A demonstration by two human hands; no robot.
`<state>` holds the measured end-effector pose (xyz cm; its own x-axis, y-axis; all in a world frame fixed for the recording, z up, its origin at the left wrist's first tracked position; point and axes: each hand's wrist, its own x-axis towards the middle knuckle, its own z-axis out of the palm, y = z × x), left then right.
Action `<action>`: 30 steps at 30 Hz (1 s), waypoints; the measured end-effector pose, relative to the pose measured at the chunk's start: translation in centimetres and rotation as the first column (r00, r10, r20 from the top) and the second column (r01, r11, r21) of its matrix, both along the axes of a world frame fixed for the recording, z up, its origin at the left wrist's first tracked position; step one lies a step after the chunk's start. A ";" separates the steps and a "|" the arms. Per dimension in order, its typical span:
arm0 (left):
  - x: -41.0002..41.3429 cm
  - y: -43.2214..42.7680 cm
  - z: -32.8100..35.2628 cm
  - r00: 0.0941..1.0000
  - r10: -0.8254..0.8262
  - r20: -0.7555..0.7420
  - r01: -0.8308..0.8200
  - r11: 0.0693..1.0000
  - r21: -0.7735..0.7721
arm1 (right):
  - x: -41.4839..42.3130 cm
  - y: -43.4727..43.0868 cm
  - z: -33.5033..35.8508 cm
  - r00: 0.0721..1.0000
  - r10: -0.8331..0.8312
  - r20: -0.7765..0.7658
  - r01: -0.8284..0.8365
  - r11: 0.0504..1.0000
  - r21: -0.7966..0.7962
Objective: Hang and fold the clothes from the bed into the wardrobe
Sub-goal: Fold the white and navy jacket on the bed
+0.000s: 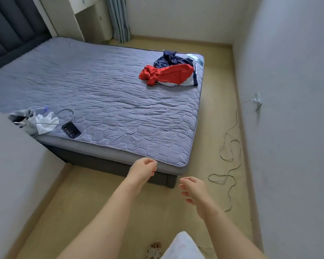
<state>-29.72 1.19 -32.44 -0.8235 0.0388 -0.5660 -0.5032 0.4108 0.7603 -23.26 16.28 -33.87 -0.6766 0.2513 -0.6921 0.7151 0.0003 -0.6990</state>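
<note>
Two bare hands reach out ahead of the person, and both hold nothing. The left hand (144, 170) hangs with loosely curled fingers by the near edge of the quilted lilac-grey bed (94, 86). The right hand (192, 189), at 4 o'clock from it, is over the beige floor (94, 199) with its fingers relaxed and slightly parted.

The clothes lie in one heap at 1 o'clock from the hands, on the far right corner of the mattress and well apart from them. A crumpled shiny red garment (166, 73) is on top, a dark navy garment (168, 59) lies behind it, and a white piece with navy stripes (178, 83) pokes out beneath.

The step in hand looks like fetching the next item. The heap is best approached along the right side of the bed, stepping past the thin pale cable (230, 146) looped on the floor at 3 o'clock. The red garment should come first, pinched at two seams and lifted straight up so the slick cloth sheds the pieces under it. The black smartphone (71, 129) at 10 o'clock needs no touching. The wardrobe is out of view.
</note>
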 end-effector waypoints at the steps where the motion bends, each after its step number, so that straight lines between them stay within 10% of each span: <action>1: -1.2 1.2 -0.1 1.000 -0.027 0.012 0.027 1.000 0.008 | -0.9 0.9 -0.1 1.000 -0.021 0.005 0.021 1.000 -0.007; 30: -34.3 39.4 -2.2 0.993 -0.038 0.109 0.039 0.999 -0.011 | -32.9 39.4 -1.3 0.979 -0.184 0.083 0.191 0.978 -0.081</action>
<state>-63.98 40.64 -34.61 -0.7551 0.0614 -0.6528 -0.5663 0.4407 0.6965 -56.13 55.72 -35.16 -0.5687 0.3047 -0.7640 0.7469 -0.1977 -0.6349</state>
